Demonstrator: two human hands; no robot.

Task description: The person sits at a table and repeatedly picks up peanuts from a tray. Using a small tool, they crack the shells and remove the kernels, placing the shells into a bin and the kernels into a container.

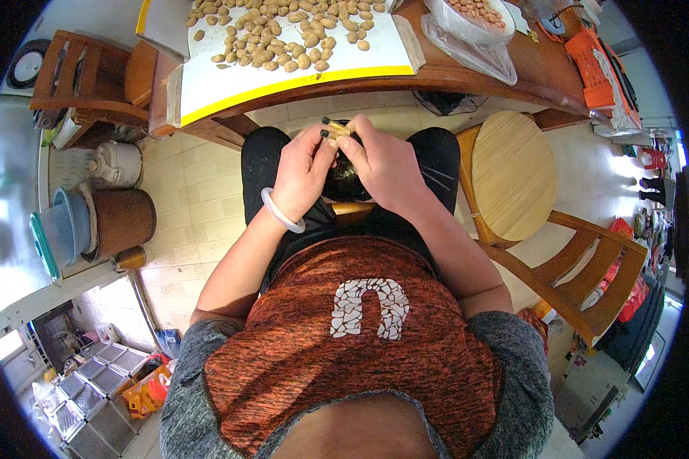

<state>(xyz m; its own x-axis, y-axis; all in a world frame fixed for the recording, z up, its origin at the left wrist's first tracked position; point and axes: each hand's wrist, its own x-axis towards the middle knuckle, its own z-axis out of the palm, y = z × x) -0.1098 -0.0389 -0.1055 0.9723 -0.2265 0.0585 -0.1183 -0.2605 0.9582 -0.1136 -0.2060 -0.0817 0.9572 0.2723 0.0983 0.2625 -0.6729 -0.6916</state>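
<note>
My right hand (pixel 387 160) grips a small brass-coloured, plier-like tool (pixel 339 128) with two black tips pointing left. My left hand (pixel 305 166), a pale bangle (pixel 282 211) on its wrist, meets it there with thumb and fingers drawn together. Whether the left fingers pinch the tool or a peanut is hidden. Both hands are above my lap, over a dark container (pixel 344 182) between my knees. Unshelled peanuts (pixel 264 43) are spread across a white board with a yellow edge (pixel 298 80) on the table ahead.
A white bowl (pixel 508 28) of shelled peanuts (pixel 476 12) stands on a clear plastic bag (pixel 471 54) on the wooden table (pixel 542 69). An orange plastic basket (pixel 594 69) is at its right end. A round-topped stool (pixel 514 175) and wooden chair (pixel 585 269) stand right; tubs (pixel 72 218) stand left.
</note>
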